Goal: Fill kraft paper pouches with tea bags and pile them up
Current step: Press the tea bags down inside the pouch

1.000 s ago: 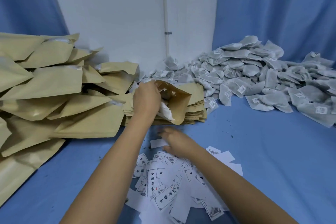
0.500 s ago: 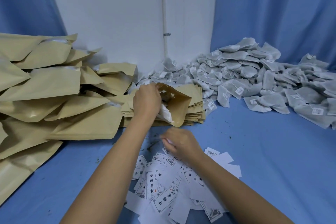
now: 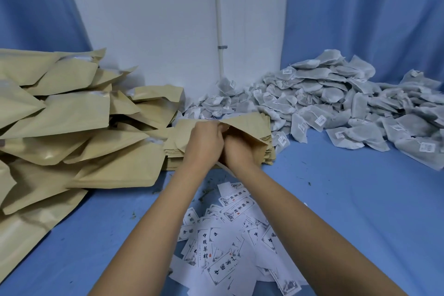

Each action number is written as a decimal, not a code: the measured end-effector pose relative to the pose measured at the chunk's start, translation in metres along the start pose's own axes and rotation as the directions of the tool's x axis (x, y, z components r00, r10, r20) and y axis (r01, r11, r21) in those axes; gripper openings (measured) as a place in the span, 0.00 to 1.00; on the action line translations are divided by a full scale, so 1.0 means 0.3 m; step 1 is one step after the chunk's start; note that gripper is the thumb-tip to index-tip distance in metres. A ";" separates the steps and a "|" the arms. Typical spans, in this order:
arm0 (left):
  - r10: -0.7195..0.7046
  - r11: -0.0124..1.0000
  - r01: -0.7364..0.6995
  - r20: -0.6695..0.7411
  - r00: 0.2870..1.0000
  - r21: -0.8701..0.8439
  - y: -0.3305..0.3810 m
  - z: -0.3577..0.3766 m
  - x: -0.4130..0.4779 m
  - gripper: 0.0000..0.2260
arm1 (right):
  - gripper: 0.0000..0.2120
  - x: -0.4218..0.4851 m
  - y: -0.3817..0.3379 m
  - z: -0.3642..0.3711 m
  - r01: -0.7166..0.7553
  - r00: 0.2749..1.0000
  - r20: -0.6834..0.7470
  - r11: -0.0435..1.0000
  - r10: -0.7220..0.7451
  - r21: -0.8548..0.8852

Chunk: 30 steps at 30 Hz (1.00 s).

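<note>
Now left hand, right hand at pouch mouth.

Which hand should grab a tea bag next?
Right, probably. The tea bag pile lies on the right side, nearer the right hand, whose fingers are tucked into the mouth of the pouch. The left hand grips the pouch's edge, so it is busy.

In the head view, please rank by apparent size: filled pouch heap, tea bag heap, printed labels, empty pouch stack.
1. Heap of filled brown kraft paper pouches
2. Heap of grey mesh tea bags, close second
3. Scattered white printed paper labels, nearest camera
4. Flat stack of empty kraft pouches
</note>
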<state>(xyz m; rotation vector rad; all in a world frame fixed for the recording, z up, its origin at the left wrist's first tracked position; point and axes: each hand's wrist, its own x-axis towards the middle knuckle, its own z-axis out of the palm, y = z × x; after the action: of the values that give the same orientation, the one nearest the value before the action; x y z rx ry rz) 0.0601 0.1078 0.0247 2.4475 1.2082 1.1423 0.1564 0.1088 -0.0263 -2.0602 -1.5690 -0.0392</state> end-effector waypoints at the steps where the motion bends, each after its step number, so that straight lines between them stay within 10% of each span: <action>1: 0.004 1.000 -0.004 0.011 1.000 -0.002 0.001 0.000 -0.007 0.12 | 0.09 0.021 0.000 0.000 -0.003 1.000 -0.008 0.998 0.003 -0.064; 6: -0.060 0.998 0.061 -0.048 0.997 0.014 -0.056 -0.036 -0.002 0.11 | 0.12 0.031 -0.027 -0.014 0.178 0.980 0.096 0.984 -0.176 -0.010; 13: -0.044 0.999 0.046 -0.097 0.994 0.019 -0.051 -0.030 0.009 0.12 | 0.13 -0.112 0.031 -0.057 0.274 0.955 -0.105 0.961 -0.276 -0.041; 20: -0.068 0.997 0.065 -0.066 0.995 -0.049 -0.013 -0.001 -0.002 0.12 | 0.08 -0.084 0.021 -0.023 0.174 0.985 0.034 0.967 -0.171 -0.187; 26: -0.106 0.993 0.101 -0.094 0.990 -0.061 -0.018 -0.005 -0.010 0.12 | 0.04 -0.036 -0.007 -0.036 -0.089 0.975 0.217 0.831 -0.039 0.549; 30: -0.098 0.995 0.093 -0.117 0.988 -0.046 -0.036 -0.021 0.009 0.12 | 0.04 -0.111 0.015 -0.071 0.055 0.998 -0.042 0.783 -0.037 0.620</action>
<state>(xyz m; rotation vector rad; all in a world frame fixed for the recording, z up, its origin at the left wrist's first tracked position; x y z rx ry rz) 0.0502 0.1157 0.0255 2.2940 1.3065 1.2883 0.1561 0.0694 -0.0211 -1.4854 -1.3685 0.3860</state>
